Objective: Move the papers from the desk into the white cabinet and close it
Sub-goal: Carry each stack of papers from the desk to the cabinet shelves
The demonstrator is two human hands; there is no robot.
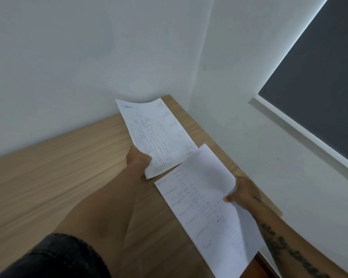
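My left hand [138,159] grips the near corner of a printed sheet [157,133], which is lifted above the far corner of the wooden desk [58,157]. My right hand [244,193] pinches the right edge of a second paper with handwritten lines [205,207], held over the desk's right side. The two papers overlap slightly where their corners meet. No white cabinet is in view.
White walls [88,57] meet in a corner behind the desk. A window with a dark blind [319,77] and a white sill is on the right wall. A strip of reddish floor [259,265] shows past the desk's right edge.
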